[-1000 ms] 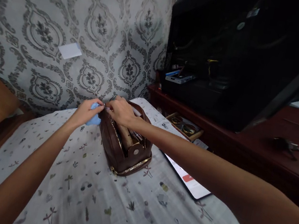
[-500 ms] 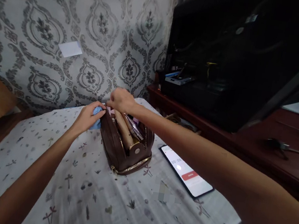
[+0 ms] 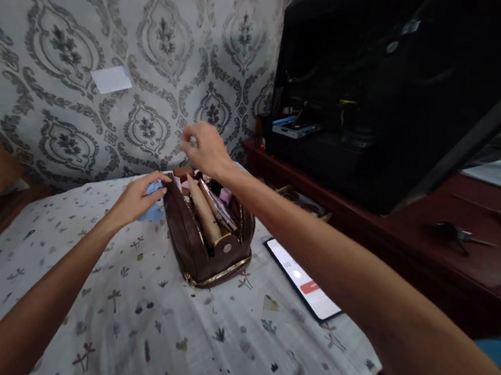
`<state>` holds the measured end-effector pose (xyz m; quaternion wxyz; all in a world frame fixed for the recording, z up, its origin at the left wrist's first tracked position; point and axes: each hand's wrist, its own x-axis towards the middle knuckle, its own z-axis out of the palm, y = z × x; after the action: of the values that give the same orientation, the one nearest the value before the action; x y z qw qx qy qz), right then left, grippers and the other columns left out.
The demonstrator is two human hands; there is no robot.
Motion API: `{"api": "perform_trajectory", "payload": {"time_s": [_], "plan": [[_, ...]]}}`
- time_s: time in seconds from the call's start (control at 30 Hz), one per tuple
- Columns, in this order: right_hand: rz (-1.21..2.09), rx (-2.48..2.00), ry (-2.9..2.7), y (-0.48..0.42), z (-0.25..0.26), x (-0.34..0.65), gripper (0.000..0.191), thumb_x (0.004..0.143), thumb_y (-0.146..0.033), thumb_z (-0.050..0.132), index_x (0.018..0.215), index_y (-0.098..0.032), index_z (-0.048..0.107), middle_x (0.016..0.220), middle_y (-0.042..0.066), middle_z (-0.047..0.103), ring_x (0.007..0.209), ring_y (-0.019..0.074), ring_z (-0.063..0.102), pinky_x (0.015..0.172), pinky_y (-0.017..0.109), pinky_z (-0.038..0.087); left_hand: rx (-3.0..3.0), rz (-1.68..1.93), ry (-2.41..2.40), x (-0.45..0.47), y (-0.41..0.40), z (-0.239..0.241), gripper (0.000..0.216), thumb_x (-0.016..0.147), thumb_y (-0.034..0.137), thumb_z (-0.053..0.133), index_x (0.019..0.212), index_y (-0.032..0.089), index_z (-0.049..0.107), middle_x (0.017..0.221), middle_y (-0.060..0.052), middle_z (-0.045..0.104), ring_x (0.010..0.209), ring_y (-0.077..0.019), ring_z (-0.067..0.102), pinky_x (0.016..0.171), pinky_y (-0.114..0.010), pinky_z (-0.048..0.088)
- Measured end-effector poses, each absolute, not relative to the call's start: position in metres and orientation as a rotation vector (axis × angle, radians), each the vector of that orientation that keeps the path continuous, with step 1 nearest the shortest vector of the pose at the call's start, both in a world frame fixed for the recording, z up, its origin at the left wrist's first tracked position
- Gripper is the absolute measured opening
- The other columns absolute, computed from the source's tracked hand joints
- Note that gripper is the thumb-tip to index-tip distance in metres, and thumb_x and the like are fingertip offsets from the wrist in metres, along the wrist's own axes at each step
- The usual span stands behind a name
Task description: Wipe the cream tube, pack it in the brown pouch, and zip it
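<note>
The brown pouch [image 3: 209,238] lies on the tabletop [image 3: 171,327], which is covered with a pale cloth printed with small motifs. The pouch is open along its top; a tan cylindrical item [image 3: 203,215] and several slim items protrude from the opening. A gold zip runs along its lower edge.

The left hand [image 3: 137,198] rests at the far left end of the pouch. Its fingers are closed on a light blue cloth [image 3: 151,205], which touches the pouch end and the tabletop.

The right hand [image 3: 204,145] is raised above the far end of the pouch, clear of it. Its fingers are pinched together on a small pale object [image 3: 192,139]; the object is too small to identify.

A phone [image 3: 305,280] lies flat on the tabletop just right of the pouch, screen lit, with a red button visible. Behind it stands a dark red cabinet [image 3: 411,251] carrying a large black case [image 3: 389,95]. A patterned wall [image 3: 113,33] with a white paper slip [image 3: 111,78] stuck on it rises behind the tabletop.
</note>
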<state>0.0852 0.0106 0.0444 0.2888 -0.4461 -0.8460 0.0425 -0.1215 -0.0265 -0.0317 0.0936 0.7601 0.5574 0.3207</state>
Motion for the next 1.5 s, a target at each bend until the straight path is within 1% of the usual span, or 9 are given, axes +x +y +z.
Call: {"api": "perform_trajectory", "payload": {"time_s": [0.17,0.37,0.47,0.6,0.77,1.03,1.2,1.33,1.5], "plan": [[0.148,-1.289,-2.401,0.008,0.037,0.078,0.027,0.097,-0.028,0.052,0.109,-0.014,0.071,0.128,0.016,0.065,0.126,0.0317,0.052,0.102,0.042,0.043,2.267,0.935,1.640,-0.118,-0.026,-0.029,0.037,0.084,0.042,0.052,0.109,0.020,0.069,0.099,-0.005,0.072,0.082,-0.0211,0.064,0.075,-0.032,0.053],[0.224,-1.349,-2.422,0.010,0.003,0.060,0.018,0.090,-0.024,0.058,0.100,-0.019,0.073,0.117,0.011,0.071,0.118,0.0280,0.058,0.096,0.038,0.048,2.492,0.740,1.628,-0.116,-0.037,-0.025,0.041,0.086,0.034,0.045,0.114,0.020,0.070,0.118,-0.007,0.073,0.107,-0.0261,0.066,0.100,-0.038,0.048],[0.179,-1.321,-2.374,0.007,0.011,0.063,0.022,0.090,-0.018,0.054,0.101,-0.017,0.073,0.122,0.013,0.069,0.122,0.0287,0.054,0.097,0.037,0.047,2.539,0.620,1.723,-0.120,-0.046,-0.025,0.042,0.086,0.029,0.043,0.118,0.025,0.070,0.114,-0.004,0.074,0.100,-0.0252,0.066,0.093,-0.035,0.048],[0.078,-1.310,-2.205,0.006,0.042,0.081,0.036,0.095,-0.013,0.037,0.111,-0.013,0.069,0.128,0.017,0.063,0.123,0.0310,0.051,0.097,0.041,0.045,2.499,0.583,1.779,-0.125,-0.052,-0.027,0.041,0.086,0.029,0.044,0.119,0.026,0.069,0.090,-0.001,0.072,0.070,-0.0197,0.060,0.072,-0.030,0.046],[0.054,-1.224,-1.999,0.006,0.062,0.117,0.028,0.091,-0.014,0.043,0.101,-0.016,0.069,0.111,0.011,0.069,0.106,0.0274,0.059,0.091,0.036,0.044,2.398,0.678,1.709,-0.121,-0.051,-0.033,0.041,0.088,0.033,0.044,0.121,0.024,0.067,0.069,0.003,0.060,0.056,-0.0161,0.049,0.060,-0.026,0.040],[0.172,-1.228,-1.926,0.006,0.049,0.151,0.025,0.089,-0.009,0.045,0.090,-0.011,0.069,0.092,0.008,0.071,0.090,0.0200,0.063,0.078,0.027,0.044,2.462,0.883,1.718,-0.089,-0.054,-0.020,0.033,0.091,0.036,0.047,0.113,0.022,0.067,0.111,-0.005,0.074,0.085,-0.0214,0.065,0.077,-0.031,0.048],[0.300,-1.313,-2.034,0.018,0.038,0.150,0.023,0.089,-0.009,0.048,0.093,-0.010,0.071,0.086,0.007,0.073,0.079,0.0165,0.066,0.071,0.024,0.046,2.501,0.933,1.604,-0.065,-0.056,-0.005,0.029,0.092,0.036,0.048,0.108,0.021,0.067,0.111,-0.005,0.074,0.098,-0.0234,0.067,0.084,-0.031,0.049],[0.376,-1.313,-2.132,0.026,0.026,0.142,0.022,0.087,-0.010,0.052,0.090,-0.011,0.073,0.075,0.004,0.073,0.067,0.0139,0.066,0.065,0.021,0.047,2.524,0.889,1.609,-0.057,-0.055,-0.003,0.026,0.093,0.034,0.048,0.106,0.022,0.067,0.108,-0.004,0.073,0.097,-0.0235,0.067,0.085,-0.032,0.049],[0.368,-1.302,-2.215,0.030,0.015,0.126,0.021,0.090,-0.015,0.055,0.093,-0.011,0.076,0.085,0.007,0.076,0.079,0.0155,0.069,0.075,0.022,0.048,2.611,0.828,1.699,-0.061,-0.046,-0.014,0.028,0.094,0.031,0.047,0.111,0.021,0.067,0.110,-0.007,0.070,0.106,-0.0262,0.064,0.093,-0.037,0.050]]}}
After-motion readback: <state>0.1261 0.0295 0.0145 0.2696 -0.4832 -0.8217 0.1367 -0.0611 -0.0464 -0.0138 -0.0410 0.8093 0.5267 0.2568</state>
